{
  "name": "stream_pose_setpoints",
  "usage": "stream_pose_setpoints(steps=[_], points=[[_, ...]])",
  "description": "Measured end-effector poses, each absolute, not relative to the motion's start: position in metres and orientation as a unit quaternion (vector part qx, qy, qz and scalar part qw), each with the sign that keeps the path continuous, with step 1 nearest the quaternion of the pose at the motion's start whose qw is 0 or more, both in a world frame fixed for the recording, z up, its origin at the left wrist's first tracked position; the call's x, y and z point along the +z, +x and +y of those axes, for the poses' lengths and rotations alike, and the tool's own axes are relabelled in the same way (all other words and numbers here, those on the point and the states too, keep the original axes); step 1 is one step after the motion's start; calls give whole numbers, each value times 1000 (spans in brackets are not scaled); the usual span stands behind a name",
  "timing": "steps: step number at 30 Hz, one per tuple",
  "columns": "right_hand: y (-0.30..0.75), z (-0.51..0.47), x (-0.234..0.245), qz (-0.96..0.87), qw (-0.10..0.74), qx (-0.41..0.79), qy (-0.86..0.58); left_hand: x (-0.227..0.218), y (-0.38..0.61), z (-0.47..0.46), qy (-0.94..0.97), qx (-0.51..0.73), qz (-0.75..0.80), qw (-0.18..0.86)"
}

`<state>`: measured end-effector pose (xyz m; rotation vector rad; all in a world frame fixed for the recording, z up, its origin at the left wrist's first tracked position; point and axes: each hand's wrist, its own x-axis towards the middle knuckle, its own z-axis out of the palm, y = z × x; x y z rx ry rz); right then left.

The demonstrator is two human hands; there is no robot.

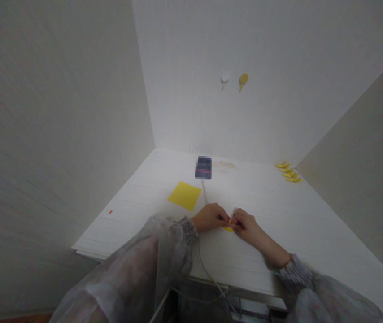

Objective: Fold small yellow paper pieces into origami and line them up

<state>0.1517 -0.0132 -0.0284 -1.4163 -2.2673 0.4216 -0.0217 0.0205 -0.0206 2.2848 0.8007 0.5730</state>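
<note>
Both my hands meet over the white table, fingertips close together on a small piece of yellow paper [228, 229]. My left hand [211, 217] pinches it from the left. From the other side my right hand [245, 224] grips it with bent fingers. Most of the paper is hidden behind the fingers, so its folds cannot be made out. A flat yellow paper square [184, 196] lies on the table to the left, beyond my left wrist. Several folded yellow paper pieces [289, 172] lie in a row at the far right.
A phone-like device [204, 168] with a blurred screen lies near the back wall, its white cable [205, 264] running under my left wrist and over the front edge. Two hooks, white [224, 78] and yellow [243, 79], are on the wall. An orange speck [110, 211] lies left.
</note>
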Motion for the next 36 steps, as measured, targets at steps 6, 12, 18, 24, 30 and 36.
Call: stream_pose_setpoints(steps=[6, 12, 18, 24, 30, 36], points=[[154, -10, -31, -816, 210, 173, -509, -21, -19, 21, 875, 235, 290, 310], [156, -11, -36, -820, 235, 161, -497, -22, -20, 22, 890, 217, 282, 286], [156, -17, -37, -822, 255, 139, -489, -24, -19, 21, 898, 216, 272, 269], [152, -24, -35, -818, 253, 103, -506, -26, -17, 21, 903, 227, 269, 245], [149, -27, -42, -820, 242, 56, -515, -26, -19, 18, 918, 221, 264, 196], [145, -30, -45, -810, 227, 13, -541, -20, -19, 11, 942, 185, 254, 114]])
